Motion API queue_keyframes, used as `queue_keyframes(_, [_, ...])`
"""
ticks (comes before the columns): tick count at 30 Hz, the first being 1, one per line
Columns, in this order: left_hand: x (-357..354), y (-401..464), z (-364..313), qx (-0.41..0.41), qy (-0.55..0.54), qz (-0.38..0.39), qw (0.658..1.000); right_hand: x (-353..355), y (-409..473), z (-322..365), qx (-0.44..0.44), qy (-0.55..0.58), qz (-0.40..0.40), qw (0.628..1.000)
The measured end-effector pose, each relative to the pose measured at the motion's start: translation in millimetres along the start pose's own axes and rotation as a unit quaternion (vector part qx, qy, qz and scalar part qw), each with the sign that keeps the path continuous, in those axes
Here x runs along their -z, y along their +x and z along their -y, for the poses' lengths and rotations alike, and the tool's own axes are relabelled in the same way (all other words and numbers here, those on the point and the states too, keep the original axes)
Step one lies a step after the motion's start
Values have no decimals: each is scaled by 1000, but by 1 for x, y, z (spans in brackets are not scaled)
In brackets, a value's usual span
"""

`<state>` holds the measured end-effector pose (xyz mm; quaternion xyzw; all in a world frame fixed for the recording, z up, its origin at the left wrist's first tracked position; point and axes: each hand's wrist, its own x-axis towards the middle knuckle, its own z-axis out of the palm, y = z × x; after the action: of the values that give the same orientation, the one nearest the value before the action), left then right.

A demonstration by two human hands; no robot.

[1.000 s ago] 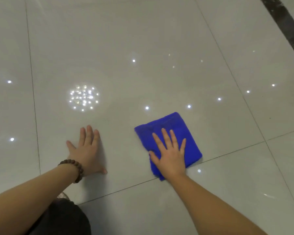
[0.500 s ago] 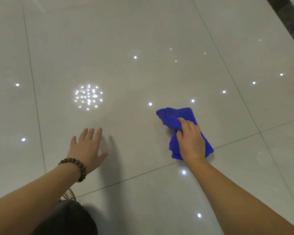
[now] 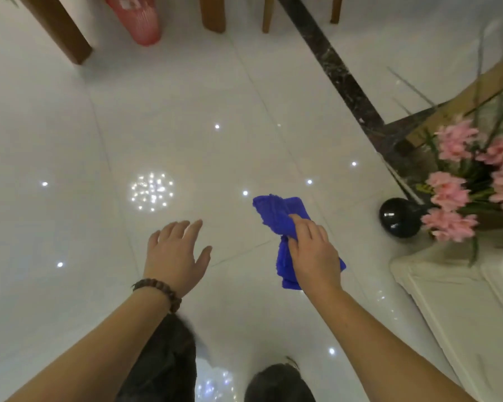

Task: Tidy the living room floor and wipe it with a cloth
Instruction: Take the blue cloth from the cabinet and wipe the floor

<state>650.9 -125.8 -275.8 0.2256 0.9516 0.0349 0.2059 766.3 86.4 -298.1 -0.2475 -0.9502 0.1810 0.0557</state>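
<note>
1. A wooden furniture leg [image 3: 59,30] stands far up and left of the blue cloth [image 3: 276,216]; its top is cut off by the frame edge, so what it belongs to cannot be told.
2. A red ribbed object [image 3: 141,20], up and left of the cloth, is blurred and cut off at the top; its kind is unclear.
3. The left hand [image 3: 174,253], just left of the cloth, has its fingers spread and relaxed, palm down, holding nothing. Whether it touches the floor [image 3: 186,97] cannot be told. A brown bead bracelet [image 3: 157,290] circles its wrist.
4. The blue cloth is bunched, its upper part fanned out and its lower part hidden behind the right hand [image 3: 314,253], which grips its middle with curled fingers. Whether the cloth touches the glossy white tiles is unclear.
5. A dark marble strip [image 3: 340,74] runs diagonally across the floor, up and right of the cloth.
6. A black round vase [image 3: 397,217] sits right of the cloth, partly covered by pink flowers [image 3: 453,184] that run off the right edge.
7. A cream cabinet [image 3: 459,300], lower right of the cloth, is cut off.
</note>
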Motion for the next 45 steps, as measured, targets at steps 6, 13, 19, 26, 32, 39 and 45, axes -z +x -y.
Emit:
queue_keyframes(6, [135, -124, -77, -27, -1, -52, 998, 190, -76, 17, -4, -1, 22, 1000])
queue_keyframes(13, [191, -206, -124, -69, -21, -88, 993, 295, -146, 24, -30, -39, -53, 997])
queue_keyframes(19, [172, -261, -151, -154, -6, -49, 987, 326, -221, 30, -131, -35, -120, 983])
queue_keyframes(26, [133, -322, -207, -310, 40, -1, 950, 344, -360, 8, -309, -55, -114, 943])
queue_keyframes(32, [105, -389, -268, -438, 81, 36, 895, 349, -488, -6, -432, -117, -212, 869])
queue_keyframes(39, [64, -475, -337, -541, 110, 35, 833, 361, -598, -31, -535, -111, -254, 798])
queue_keyframes(45, [21, -550, -409, -571, 123, 36, 811, 385, -678, -86, -581, -91, -287, 756])
